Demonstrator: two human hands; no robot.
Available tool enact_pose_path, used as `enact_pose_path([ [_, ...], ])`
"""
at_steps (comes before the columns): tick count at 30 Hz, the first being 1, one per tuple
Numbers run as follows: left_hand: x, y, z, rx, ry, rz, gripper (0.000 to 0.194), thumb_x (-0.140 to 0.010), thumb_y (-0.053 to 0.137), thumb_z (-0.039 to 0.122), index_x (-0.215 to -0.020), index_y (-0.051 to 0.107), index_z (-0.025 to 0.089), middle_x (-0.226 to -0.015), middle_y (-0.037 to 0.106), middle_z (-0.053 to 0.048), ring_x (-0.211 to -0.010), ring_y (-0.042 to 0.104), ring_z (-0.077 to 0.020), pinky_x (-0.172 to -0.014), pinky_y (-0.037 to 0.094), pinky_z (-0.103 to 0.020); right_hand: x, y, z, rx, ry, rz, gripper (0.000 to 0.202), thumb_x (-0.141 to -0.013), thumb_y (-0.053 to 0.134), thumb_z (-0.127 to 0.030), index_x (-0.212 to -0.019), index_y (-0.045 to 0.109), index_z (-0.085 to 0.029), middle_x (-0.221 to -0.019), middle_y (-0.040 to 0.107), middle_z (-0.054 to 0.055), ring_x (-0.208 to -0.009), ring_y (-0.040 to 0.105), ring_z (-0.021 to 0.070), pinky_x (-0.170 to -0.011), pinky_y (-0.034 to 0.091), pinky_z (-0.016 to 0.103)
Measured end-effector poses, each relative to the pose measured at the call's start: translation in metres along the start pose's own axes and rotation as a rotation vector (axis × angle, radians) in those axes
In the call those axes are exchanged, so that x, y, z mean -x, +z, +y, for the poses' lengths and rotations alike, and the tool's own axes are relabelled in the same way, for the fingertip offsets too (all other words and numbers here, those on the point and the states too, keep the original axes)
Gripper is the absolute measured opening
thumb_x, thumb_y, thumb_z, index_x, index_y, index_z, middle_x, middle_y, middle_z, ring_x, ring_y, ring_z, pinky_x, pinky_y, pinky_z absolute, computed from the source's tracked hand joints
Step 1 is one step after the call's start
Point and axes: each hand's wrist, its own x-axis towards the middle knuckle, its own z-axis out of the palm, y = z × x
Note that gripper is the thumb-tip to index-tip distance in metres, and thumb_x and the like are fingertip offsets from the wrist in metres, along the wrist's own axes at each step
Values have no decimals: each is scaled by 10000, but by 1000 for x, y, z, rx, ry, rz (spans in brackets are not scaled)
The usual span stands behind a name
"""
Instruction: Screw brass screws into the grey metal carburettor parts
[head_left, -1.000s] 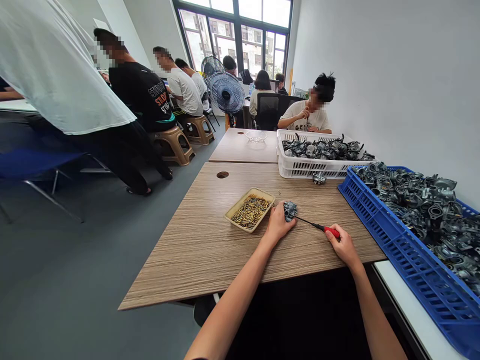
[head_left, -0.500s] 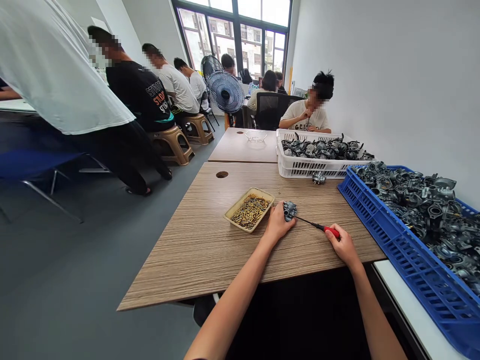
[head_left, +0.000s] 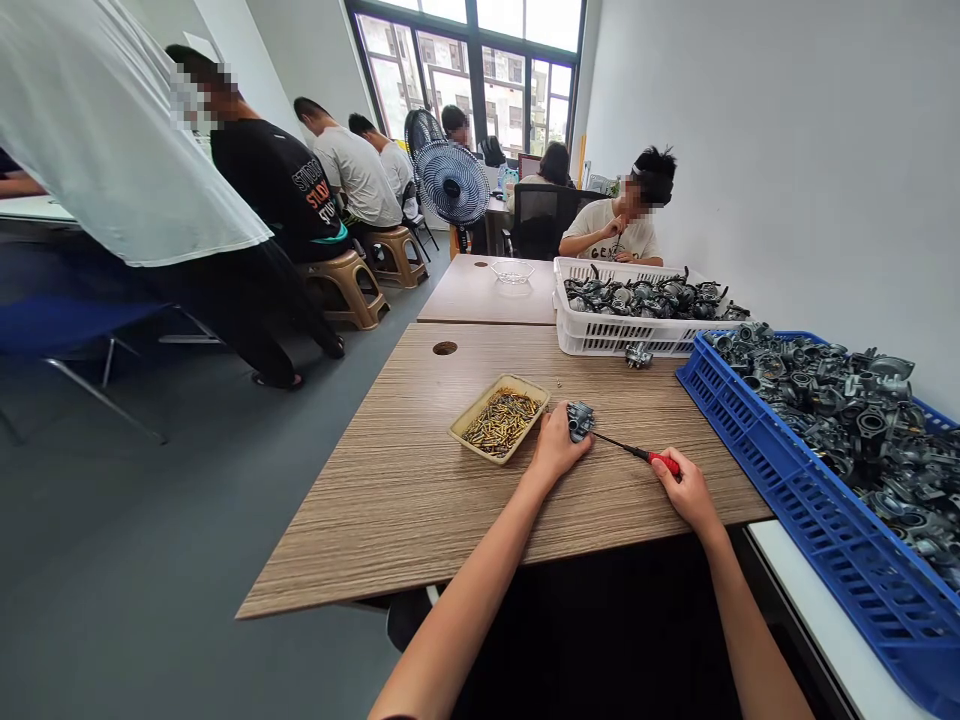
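Left hand (head_left: 553, 448) grips a metal part (head_left: 580, 421) on the table (head_left: 375, 490), beside a tray (head_left: 472, 450). Right hand (head_left: 686, 490) holds a red-handled driver (head_left: 637, 453), shaft reaching the part. Best done with the part braced, shaft aligned, pressure gentle.

Left hand (head_left: 556, 447) and right hand (head_left: 686, 490) bare, fingers slim. Both slender forearms (head_left: 466, 620) bare, tapering to the wrists. Dark edge (head_left: 395, 717) at near end of left forearm, possibly a sleeve hem. Near centre, deep black area (head_left: 600, 640), perhaps clothing; detail lost.
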Motion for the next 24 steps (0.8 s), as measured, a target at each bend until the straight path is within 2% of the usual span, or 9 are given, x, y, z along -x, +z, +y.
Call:
enact_pose_path([
  [15, 0, -1, 1, -3, -4, -2, 556, -737, 759, 286, -1237, 523, 230, -1152, 677, -77, -1051, 636, -278, -1005, 499, -441, 0, 0, 1, 6, -13, 2, 458, -951, 503, -636, -734, 523, -233, -632, 455, -31, -601, 439, 152, -597, 364, 279],
  [24, 0, -1, 2, 1, -1, 1, 549, -738, 745, 268, -1236, 520, 224, -1168, 676, -85, -1074, 637, -286, -1018, 496, -438, -1, 1, 2, -4, -14, -21, 548, -976, 430, -672, -653, 459, -230, -609, 398, -29, -601, 397, 148, -594, 326, 286],
])
